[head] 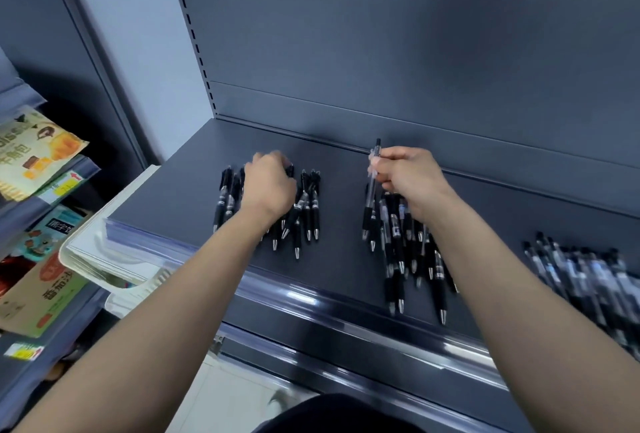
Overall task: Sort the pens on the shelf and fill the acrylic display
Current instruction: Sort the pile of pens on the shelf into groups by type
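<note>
So closest to the camera, the clear plastic price rail (311, 297) ran along the front lip of the dark grey metal shelf (180, 190), and both bare forearms reached over it. Just past the rail, three bunches lay on the shelf with tips pointing toward the person: the left bunch of black click pens (308, 211), the middle bunch of black click pens (398, 242), and the right bunch of black click pens (588, 277) way off at the edge, pretty blurry. The hands were well apart, one per bunch. The left hand (268, 187) sat on top of the left bunch, fingers curled down over the clicker ends, but it was too smeared to tell if it actually gripped any. The right hand (408, 176) hovered over the far end of the middle bunch and pinched a single clear-barrelled click pen (372, 183), held nearly upright with its clicker end poking above the fingers. Behind all that stood the plain grey back panel (415, 52). Off left, colourful snack packets (34, 148) sat on the neighbouring rack.
</note>
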The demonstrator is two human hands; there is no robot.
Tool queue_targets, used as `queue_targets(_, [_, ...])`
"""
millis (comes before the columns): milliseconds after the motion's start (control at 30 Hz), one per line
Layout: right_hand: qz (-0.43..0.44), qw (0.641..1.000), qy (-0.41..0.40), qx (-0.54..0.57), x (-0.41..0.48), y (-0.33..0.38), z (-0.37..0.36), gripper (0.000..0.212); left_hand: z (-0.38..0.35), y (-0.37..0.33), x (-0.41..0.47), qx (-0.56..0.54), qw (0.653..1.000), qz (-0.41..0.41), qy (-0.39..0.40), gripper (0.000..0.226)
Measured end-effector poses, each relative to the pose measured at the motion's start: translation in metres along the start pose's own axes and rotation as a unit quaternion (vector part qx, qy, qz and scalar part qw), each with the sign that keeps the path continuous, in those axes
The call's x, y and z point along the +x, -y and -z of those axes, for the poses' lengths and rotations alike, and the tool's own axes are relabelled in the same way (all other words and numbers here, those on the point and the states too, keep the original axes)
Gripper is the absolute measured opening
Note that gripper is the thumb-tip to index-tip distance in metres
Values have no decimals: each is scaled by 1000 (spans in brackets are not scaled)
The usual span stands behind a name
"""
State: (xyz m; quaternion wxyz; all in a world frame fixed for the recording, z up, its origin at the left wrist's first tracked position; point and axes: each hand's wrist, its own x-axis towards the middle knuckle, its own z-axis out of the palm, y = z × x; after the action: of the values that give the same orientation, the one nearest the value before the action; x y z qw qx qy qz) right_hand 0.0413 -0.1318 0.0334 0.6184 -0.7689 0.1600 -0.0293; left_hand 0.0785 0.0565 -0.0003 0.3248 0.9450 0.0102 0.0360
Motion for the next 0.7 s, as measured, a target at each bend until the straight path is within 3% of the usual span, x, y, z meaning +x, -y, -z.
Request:
queue_targets(167, [3, 999, -52, 0, -7, -5, 38, 16, -28, -48, -16, -46, 991, -69, 105, 27])
queue_targets(233, [0, 998, -64, 0, -10, -11, 52, 18, -42, -61, -23, -34, 983, -66, 165, 17])
queue_targets(400, [-6, 996, -84, 12, -17, -25, 80, 17, -64, -82, -40, -47, 966, -3, 254, 55])
queue_targets(700, [-26, 997, -79, -7, -27, -39, 99, 6, -75, -102, -49, -74, 941, 61, 325, 39])
